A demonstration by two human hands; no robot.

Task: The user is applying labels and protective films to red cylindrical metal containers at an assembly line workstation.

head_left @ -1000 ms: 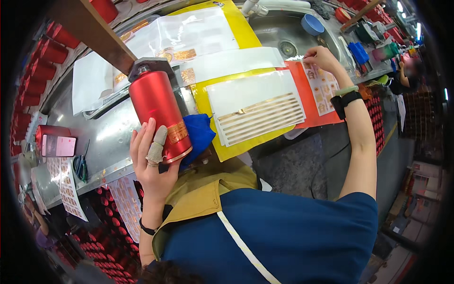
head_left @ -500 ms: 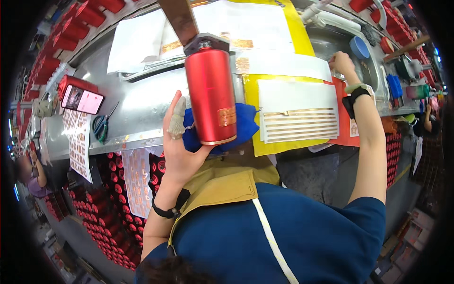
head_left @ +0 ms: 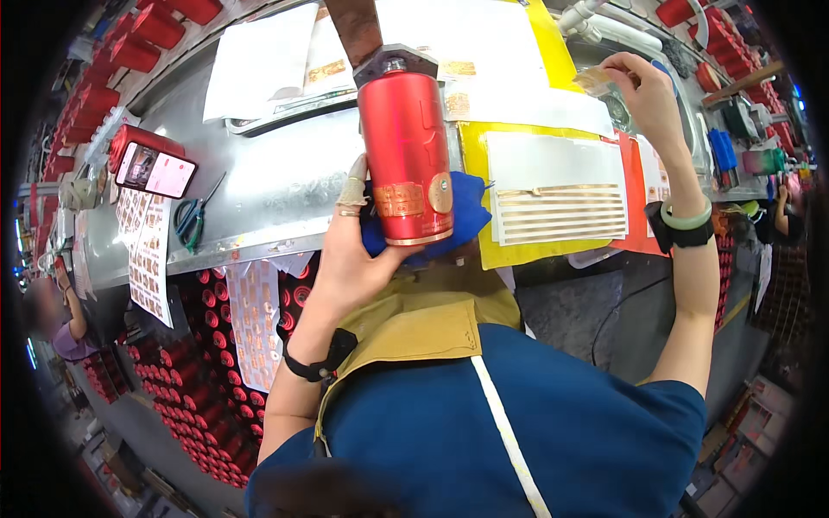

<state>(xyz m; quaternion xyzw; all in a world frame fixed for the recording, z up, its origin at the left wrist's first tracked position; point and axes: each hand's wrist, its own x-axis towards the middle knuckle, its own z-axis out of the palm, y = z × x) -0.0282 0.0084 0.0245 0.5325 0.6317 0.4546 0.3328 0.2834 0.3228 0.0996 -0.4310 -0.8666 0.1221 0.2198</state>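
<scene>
- Gripping the red bottle point(head_left: 406, 155) upright in my left hand point(head_left: 350, 259), over the worktop's point(head_left: 276, 186) near edge; it could slip from that low hold
- my right hand point(head_left: 648, 91) pinches a gold label point(head_left: 594, 79) near the far edge; it could curl or stick crooked

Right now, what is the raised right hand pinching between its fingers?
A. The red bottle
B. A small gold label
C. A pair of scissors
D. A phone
B. The right hand pinches a small gold label above the bench, while the red bottle sits in the grip of the left hand; the scissors and the phone lie untouched on the metal worktop.
</scene>
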